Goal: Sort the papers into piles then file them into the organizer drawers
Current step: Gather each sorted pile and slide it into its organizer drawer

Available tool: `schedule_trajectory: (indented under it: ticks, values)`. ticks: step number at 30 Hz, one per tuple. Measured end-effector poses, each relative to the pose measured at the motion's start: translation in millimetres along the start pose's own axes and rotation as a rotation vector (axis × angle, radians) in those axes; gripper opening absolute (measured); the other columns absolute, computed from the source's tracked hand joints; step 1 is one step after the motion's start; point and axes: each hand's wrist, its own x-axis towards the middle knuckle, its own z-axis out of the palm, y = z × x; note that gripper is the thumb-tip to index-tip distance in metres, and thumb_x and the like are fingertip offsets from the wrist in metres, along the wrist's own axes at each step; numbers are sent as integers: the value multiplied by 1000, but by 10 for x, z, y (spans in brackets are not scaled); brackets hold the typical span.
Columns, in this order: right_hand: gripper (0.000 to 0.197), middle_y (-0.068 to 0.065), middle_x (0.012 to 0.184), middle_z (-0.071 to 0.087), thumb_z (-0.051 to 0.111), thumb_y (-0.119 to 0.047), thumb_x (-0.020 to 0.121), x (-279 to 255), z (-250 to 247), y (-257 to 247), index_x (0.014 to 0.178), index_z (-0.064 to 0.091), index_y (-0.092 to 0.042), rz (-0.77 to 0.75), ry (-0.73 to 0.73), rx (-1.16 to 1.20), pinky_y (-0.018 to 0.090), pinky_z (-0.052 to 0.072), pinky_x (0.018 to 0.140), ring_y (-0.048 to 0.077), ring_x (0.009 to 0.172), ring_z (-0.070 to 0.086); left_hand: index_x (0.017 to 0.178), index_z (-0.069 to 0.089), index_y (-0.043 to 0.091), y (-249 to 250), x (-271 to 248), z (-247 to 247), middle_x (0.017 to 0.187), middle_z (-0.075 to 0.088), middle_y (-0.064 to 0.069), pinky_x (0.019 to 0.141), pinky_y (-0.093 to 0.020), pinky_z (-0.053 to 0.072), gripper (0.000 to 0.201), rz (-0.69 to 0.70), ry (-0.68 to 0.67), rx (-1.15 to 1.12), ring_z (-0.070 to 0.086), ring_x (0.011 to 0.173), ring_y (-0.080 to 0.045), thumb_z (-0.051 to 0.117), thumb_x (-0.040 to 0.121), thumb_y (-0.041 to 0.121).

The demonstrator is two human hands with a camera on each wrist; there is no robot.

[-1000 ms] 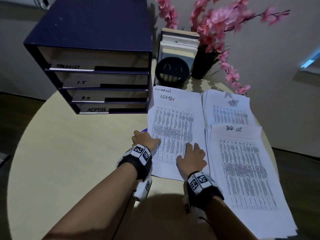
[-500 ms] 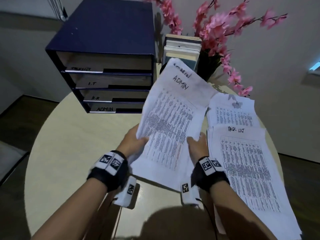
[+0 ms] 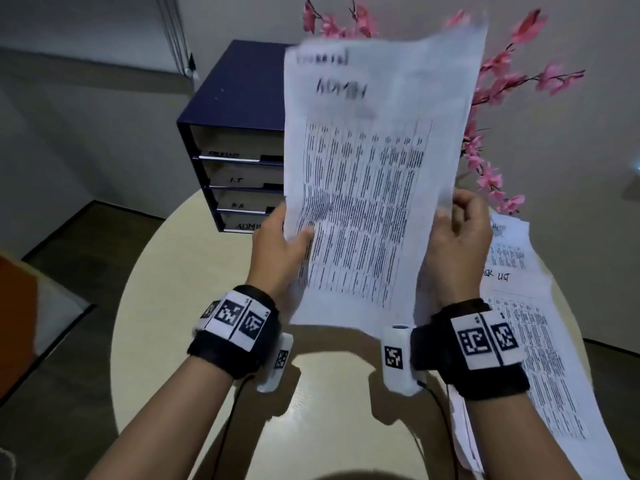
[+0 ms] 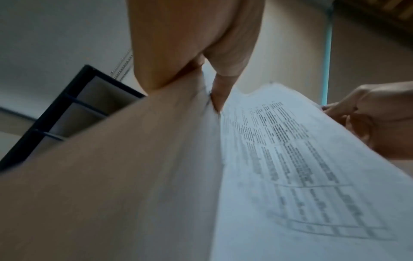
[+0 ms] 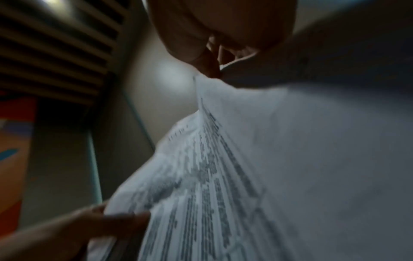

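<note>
I hold the ADMIN papers (image 3: 367, 188) upright above the table, between me and the organizer. My left hand (image 3: 284, 247) grips their left edge with the thumb on the printed face. My right hand (image 3: 457, 237) pinches their right edge. Both wrist views show the same sheets (image 4: 301, 159) (image 5: 223, 176) up close and blurred, each hand (image 4: 214, 84) (image 5: 210, 58) clamped on an edge. The dark blue organizer (image 3: 235, 133) stands at the table's back left, its drawers labelled I.T, H.R and ADMIN; its right side is hidden by the sheets. The TASK LIST pile (image 3: 526, 341) lies flat on the right.
The round pale table (image 3: 194, 306) has bare surface at left and front. Pink blossom branches (image 3: 491, 168) rise behind the papers at the back right. An orange and grey object (image 3: 20, 320) sits low at far left, off the table.
The ADMIN papers have gone from lying flat under my hands to being lifted and stood upright in both hands. My view has swung right and up.
</note>
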Motion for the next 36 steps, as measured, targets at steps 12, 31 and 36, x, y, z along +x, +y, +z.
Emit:
schedule_trajectory:
  ticks: [12,31,36]
  values:
    - [42,-23,108,49,55,-19,86,-612,218,60,124,39,-8,-181,-17,2,2,39,87,-26,96,48,92,47,22,-30,-166,-372,87,59,12,80,-29,53,38,42,212,-163,59,82,-7,77,70,23]
    - [28,-3,99,60,50,-4,94,-796,589,667,119,50,-16,284,-128,-139,9,42,72,12,90,59,101,57,11,-501,-28,-583,121,59,-21,81,-13,47,19,-330,604,-126,61,105,-28,39,95,10]
    - [33,5,116,57,42,-6,95,-702,653,883,126,50,-8,245,-103,-306,25,38,92,20,112,53,128,18,41,-798,21,-641,102,63,-12,75,-38,51,49,-200,180,-10,63,84,-26,44,94,17]
